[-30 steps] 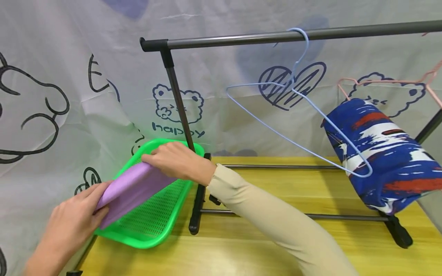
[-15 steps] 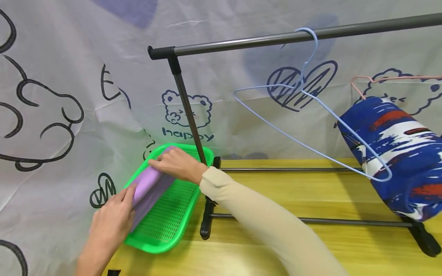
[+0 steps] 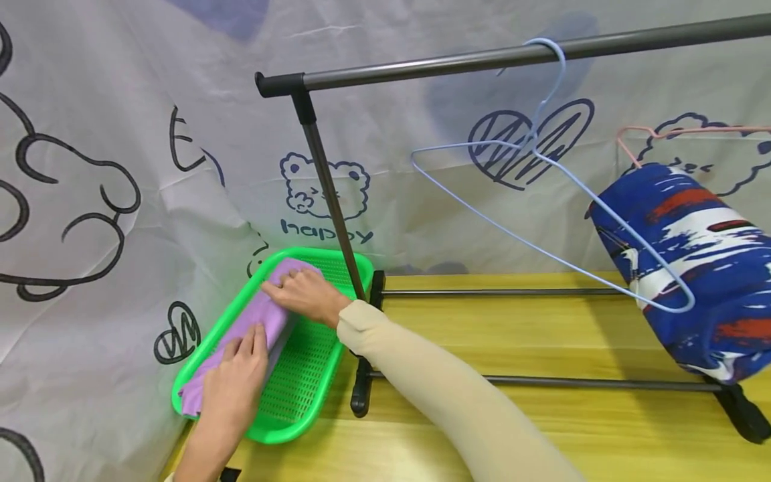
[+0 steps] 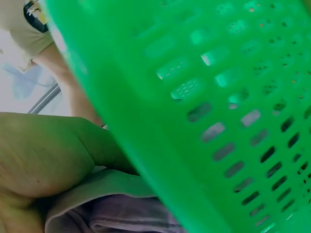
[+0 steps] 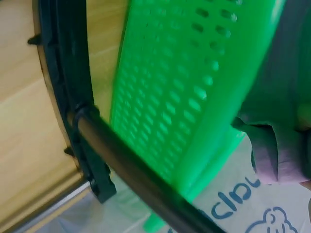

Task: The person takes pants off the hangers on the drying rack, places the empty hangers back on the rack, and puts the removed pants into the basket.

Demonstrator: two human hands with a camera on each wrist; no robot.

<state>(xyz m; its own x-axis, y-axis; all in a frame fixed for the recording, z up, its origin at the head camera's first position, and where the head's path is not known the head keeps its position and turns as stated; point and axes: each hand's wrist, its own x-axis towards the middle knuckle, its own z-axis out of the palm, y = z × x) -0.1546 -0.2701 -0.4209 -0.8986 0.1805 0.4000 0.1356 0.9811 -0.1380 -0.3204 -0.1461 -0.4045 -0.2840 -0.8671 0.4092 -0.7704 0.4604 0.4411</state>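
Observation:
A folded purple cloth (image 3: 259, 309) lies along the left side of a green plastic basket (image 3: 277, 435). My left hand (image 3: 231, 385) holds its near part, fingers over the top; in the left wrist view the thumb side (image 4: 43, 160) is against the cloth (image 4: 136, 211), beside the basket wall (image 4: 131, 97). Toward the far end, my right hand (image 3: 307, 292) grips the cloth with bent fingers and the thumb pointing left. In the right wrist view only a corner of the cloth (image 5: 277, 155) shows beyond the basket rim, with the hand mostly out of frame.
A dark metal rack (image 3: 421, 69) stands right of the basket, its post (image 3: 325, 174) close by the basket's far right edge. A light blue hanger (image 3: 535, 134) hangs from the bar. Farther right, a blue, white and red garment (image 3: 693, 227) hangs by a pink hanger (image 3: 711, 131).
Both hands have lowered the purple cloth from above the basket down into it. My left hand has moved right and up along the cloth, and the head view has shifted slightly.

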